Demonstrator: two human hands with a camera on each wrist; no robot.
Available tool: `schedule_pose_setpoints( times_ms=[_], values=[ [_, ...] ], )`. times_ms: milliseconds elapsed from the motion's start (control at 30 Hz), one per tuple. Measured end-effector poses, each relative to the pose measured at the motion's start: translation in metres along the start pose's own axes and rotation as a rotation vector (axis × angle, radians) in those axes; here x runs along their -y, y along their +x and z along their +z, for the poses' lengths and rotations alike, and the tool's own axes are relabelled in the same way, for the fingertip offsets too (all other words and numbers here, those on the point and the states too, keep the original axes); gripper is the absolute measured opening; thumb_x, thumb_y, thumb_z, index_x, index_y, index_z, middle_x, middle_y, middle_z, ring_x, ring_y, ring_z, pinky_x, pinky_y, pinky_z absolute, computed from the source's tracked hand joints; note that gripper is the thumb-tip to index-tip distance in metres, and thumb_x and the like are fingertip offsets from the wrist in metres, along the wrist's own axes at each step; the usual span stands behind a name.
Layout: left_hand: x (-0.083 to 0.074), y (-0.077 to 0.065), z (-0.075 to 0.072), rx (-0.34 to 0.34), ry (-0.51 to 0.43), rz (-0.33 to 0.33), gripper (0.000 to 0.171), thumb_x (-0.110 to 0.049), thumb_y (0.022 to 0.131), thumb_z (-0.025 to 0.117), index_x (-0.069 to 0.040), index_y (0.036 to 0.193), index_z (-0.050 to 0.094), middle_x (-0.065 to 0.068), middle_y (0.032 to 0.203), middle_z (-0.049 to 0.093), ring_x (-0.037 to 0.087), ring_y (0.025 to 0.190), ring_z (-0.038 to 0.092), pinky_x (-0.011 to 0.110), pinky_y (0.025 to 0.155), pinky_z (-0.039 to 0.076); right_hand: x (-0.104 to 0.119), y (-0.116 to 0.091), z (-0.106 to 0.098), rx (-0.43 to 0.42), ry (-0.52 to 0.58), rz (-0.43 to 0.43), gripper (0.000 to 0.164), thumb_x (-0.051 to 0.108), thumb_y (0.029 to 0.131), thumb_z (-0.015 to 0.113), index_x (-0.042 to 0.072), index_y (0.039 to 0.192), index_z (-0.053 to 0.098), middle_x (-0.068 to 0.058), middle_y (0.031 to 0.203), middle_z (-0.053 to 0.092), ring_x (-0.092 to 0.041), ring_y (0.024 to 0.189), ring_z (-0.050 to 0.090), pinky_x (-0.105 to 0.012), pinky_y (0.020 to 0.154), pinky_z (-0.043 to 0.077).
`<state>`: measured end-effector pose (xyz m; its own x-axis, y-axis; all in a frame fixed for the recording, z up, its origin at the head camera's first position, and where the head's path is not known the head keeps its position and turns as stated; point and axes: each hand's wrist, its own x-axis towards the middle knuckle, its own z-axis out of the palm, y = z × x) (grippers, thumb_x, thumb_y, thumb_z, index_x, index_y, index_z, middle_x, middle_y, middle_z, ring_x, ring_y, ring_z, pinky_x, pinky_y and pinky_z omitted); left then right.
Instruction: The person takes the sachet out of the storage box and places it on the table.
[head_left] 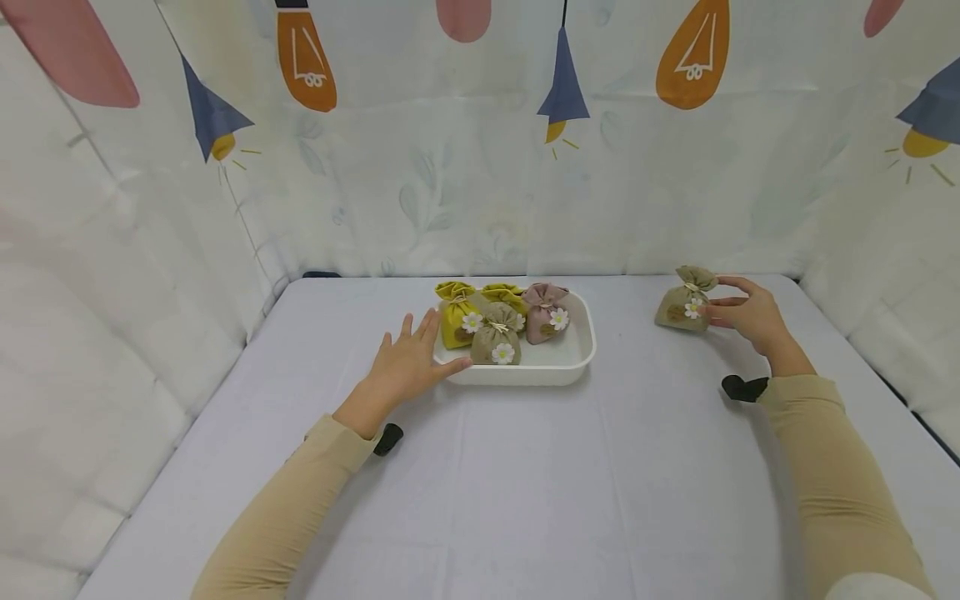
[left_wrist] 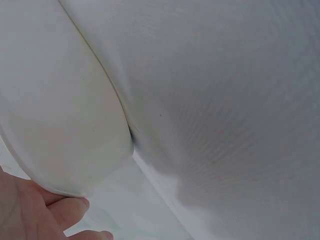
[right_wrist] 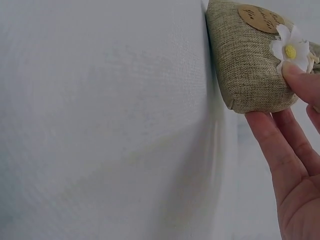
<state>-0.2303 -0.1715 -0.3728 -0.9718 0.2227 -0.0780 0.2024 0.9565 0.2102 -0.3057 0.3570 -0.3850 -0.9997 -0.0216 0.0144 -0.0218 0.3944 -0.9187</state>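
Arms stretched wide across a table draped in a white cloth (head_left: 525, 492), I hold a beige burlap sachet (head_left: 678, 310) in my right hand (head_left: 753, 318), near the table's far edge on the right. The grip is clamped on the bag: my thumb presses at its white flower (right_wrist: 291, 47) while other fingers brace the opposite side. A round brown label (right_wrist: 260, 18) above the flower carries handwriting too unclear to read. The bag sits upright, its tied neck on top; whether its base touches the cloth I cannot tell. My left hand (head_left: 405, 364) is spread, fingers apart, touching the left end of a white tray (head_left: 517, 377), well apart from the sachet I hold. Inside the tray, crowded toward that end, are a front yellow sachet (head_left: 452, 323), a rear yellow sachet (head_left: 505, 293) partly hidden, a second beige sachet (head_left: 491, 335) at the front and a mauve sachet (head_left: 542, 323) to the right. Behind the table hangs a pale curtain (head_left: 487, 192) printed with orange light bulbs (head_left: 307, 62) and blue lamps (head_left: 565, 83).
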Motion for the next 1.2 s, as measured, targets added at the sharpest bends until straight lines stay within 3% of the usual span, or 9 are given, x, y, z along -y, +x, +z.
schedule_pose_setpoints(
  times_ms=[533, 933, 1200],
  values=[
    [0.001, -0.001, -0.001, 0.005, -0.024, -0.003, 0.108, -0.075, 0.094, 0.050, -0.014, 0.166, -0.003, 0.012, 0.171, 0.008, 0.045, 0.154, 0.003, 0.071, 0.117, 0.009, -0.013, 0.007, -0.004, 0.075, 0.042, 0.014, 0.083, 0.006, 0.100, 0.067, -0.009, 0.159, 0.011, 0.027, 0.088, 0.059, 0.008, 0.081, 0.064, -0.016, 0.076, 0.056],
    [0.001, 0.000, 0.002, -0.002, -0.019, 0.000, 0.108, -0.073, 0.095, 0.053, -0.012, 0.166, 0.000, 0.013, 0.171, 0.009, 0.045, 0.154, 0.003, 0.071, 0.117, 0.009, -0.011, 0.005, -0.007, 0.130, 0.006, 0.046, 0.088, 0.013, 0.101, 0.067, -0.008, 0.161, 0.005, 0.028, 0.091, 0.055, 0.008, 0.083, 0.065, -0.020, 0.080, 0.057],
    [-0.001, -0.001, 0.001, 0.000, -0.014, -0.004, 0.108, -0.074, 0.095, 0.051, -0.013, 0.166, -0.003, 0.012, 0.171, 0.008, 0.044, 0.154, 0.003, 0.071, 0.117, 0.008, -0.011, 0.000, -0.014, 0.164, -0.023, 0.042, 0.082, 0.015, 0.104, 0.064, -0.009, 0.160, 0.010, 0.030, 0.095, 0.056, 0.011, 0.087, 0.063, -0.018, 0.082, 0.056]
  ],
)
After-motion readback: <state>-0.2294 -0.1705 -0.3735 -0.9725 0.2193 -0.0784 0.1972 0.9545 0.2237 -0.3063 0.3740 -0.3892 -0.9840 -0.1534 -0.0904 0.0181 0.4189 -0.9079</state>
